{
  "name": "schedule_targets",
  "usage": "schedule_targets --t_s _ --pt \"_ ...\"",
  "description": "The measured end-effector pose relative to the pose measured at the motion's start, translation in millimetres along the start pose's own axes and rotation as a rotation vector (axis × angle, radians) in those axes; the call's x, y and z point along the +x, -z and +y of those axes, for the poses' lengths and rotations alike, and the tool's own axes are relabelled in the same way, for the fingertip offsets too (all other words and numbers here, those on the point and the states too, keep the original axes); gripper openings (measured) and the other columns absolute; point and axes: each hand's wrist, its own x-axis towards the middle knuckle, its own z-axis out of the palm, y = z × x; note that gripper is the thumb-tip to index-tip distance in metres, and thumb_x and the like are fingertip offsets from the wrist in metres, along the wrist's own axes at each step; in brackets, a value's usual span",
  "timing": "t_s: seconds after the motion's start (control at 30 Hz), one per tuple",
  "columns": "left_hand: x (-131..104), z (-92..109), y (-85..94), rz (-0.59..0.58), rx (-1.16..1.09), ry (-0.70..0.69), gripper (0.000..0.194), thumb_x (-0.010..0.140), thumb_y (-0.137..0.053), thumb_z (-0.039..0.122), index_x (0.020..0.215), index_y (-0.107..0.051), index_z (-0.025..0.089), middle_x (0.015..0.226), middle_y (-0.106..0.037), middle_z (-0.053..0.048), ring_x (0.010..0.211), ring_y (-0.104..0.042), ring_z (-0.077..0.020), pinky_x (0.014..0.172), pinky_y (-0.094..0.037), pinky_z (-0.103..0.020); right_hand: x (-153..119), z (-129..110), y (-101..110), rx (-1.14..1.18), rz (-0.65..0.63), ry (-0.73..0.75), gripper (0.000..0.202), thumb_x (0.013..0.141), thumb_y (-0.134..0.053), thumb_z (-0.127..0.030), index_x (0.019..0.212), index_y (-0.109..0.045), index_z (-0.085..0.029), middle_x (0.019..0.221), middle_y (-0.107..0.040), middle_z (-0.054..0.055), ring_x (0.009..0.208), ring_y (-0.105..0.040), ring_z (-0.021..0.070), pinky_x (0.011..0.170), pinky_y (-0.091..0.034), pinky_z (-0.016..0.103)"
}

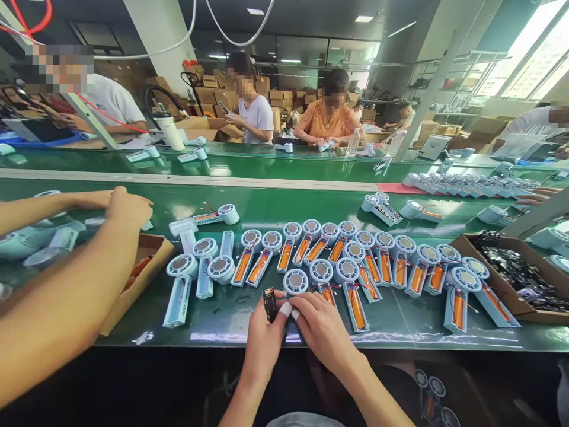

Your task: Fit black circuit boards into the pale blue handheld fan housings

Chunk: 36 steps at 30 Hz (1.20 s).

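Near the front edge of the green table, my left hand [265,332] is closed on a small black circuit board [269,305], which stands upright between thumb and fingers. My right hand [317,323] meets it at the fingertips, pinched together; whatever lies in that pinch is too small to make out. Just beyond my fingers is a light-blue fan unit [296,281] with a round grey head, its lower part hidden by my hands. Rows of similar fan units [355,305] lie around it, many with orange batteries and thin wires showing in their open handles.
An open carton of black circuit boards [518,267] stands at the right. Another carton [153,258] with orange parts is at the left, where a co-worker's arms [95,255] reach across. More people sit beyond the green table [267,204].
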Motion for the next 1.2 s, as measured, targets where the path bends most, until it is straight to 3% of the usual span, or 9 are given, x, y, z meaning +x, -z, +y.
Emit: schedule_targets --t_s 0.17,0.33,0.47,0.73,0.93,1.07,1.2 --pt "-5 -1 1.5 0.01 -0.117 0.082 0.045 0.071 -0.07 0.048 0.102 -0.054 0.018 0.057 -0.045 0.012 0.042 -0.033 -0.0062 0.042 -0.026 -0.019 -4 5 -3 0.097 0.027 0.008 0.028 0.097 -0.048 -0.01 0.113 -0.068 -0.021 0.109 -0.072 0.007 0.092 -0.064 0.0214 0.083 -0.054 0.033" --pt "-7 -4 5.5 0.005 -0.117 0.1 0.044 0.071 -0.071 0.05 0.098 -0.057 0.018 0.054 -0.041 0.012 0.042 -0.031 -0.0061 0.042 -0.026 -0.019 -2 7 3 0.12 -0.049 0.063 0.03 0.097 -0.047 -0.007 0.114 -0.069 -0.02 0.11 -0.071 0.008 0.097 -0.063 0.0218 0.088 -0.053 0.034" --pt "-8 -4 8.6 0.004 -0.056 0.075 0.041 0.079 -0.064 0.055 0.094 -0.06 0.017 0.05 -0.034 0.012 0.044 -0.031 -0.0086 0.043 -0.027 -0.02 0 5 4 0.007 -0.042 0.103 0.027 0.098 -0.048 -0.007 0.112 -0.068 -0.019 0.104 -0.07 0.008 0.089 -0.061 0.0224 0.079 -0.053 0.035" --pt "-10 -5 18.3 -0.025 0.142 -0.048 0.043 0.094 -0.042 0.052 0.109 -0.063 0.018 0.058 -0.046 0.007 0.049 -0.04 -0.0131 0.048 -0.035 -0.024 2 -1 -2 -0.24 0.089 0.154 0.027 0.093 -0.051 -0.002 0.106 -0.066 -0.02 0.102 -0.067 0.008 0.085 -0.06 0.0219 0.071 -0.048 0.032" --pt "-14 -5 19.7 -0.065 0.318 -0.209 0.034 0.095 -0.041 0.045 0.089 -0.062 0.02 0.075 -0.061 -0.002 0.075 -0.059 -0.0208 0.071 -0.046 -0.03 10 -13 -5 -0.352 0.005 0.123 0.017 0.091 -0.057 -0.004 0.094 -0.064 -0.019 0.089 -0.063 0.006 0.079 -0.058 0.0219 0.066 -0.045 0.032" --pt "-15 -9 21.8 -0.072 0.431 -0.273 0.035 0.098 -0.036 0.042 0.082 -0.059 0.021 0.078 -0.065 -0.004 0.074 -0.06 -0.0212 0.069 -0.045 -0.031 15 -15 -4 -0.402 -0.038 0.127 0.014 0.093 -0.056 -0.007 0.09 -0.063 -0.019 0.087 -0.061 0.006 0.078 -0.056 0.0226 0.066 -0.043 0.033" --pt "-16 -14 26.0 -0.092 0.546 -0.334 0.033 0.099 -0.033 0.035 0.09 -0.062 0.021 0.086 -0.068 -0.006 0.081 -0.064 -0.0233 0.072 -0.047 -0.032 17 -16 -2 -0.46 -0.114 0.131 0.016 0.093 -0.055 -0.007 0.085 -0.063 -0.019 0.086 -0.062 0.007 0.078 -0.056 0.0226 0.066 -0.043 0.033"
